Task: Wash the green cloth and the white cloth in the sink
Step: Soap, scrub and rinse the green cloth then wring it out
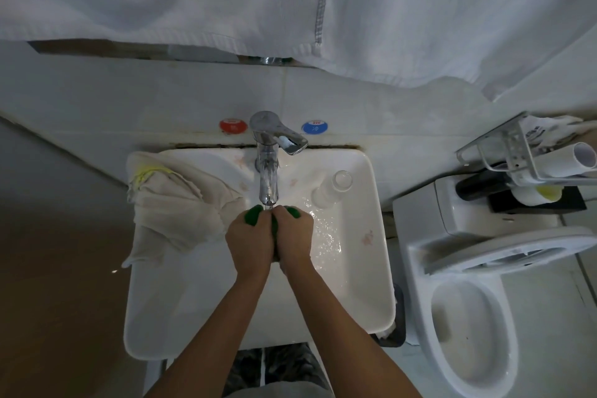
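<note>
The round red sticker point(233, 125) and round blue sticker point(314, 127) on the tiled wall carry print too small to read.

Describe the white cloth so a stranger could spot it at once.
Find the sink. The white cloth is draped over its left rim, left of the tap. Unlike the green cloth gripped in both hands, it lies untouched, with a yellow streak.
</note>
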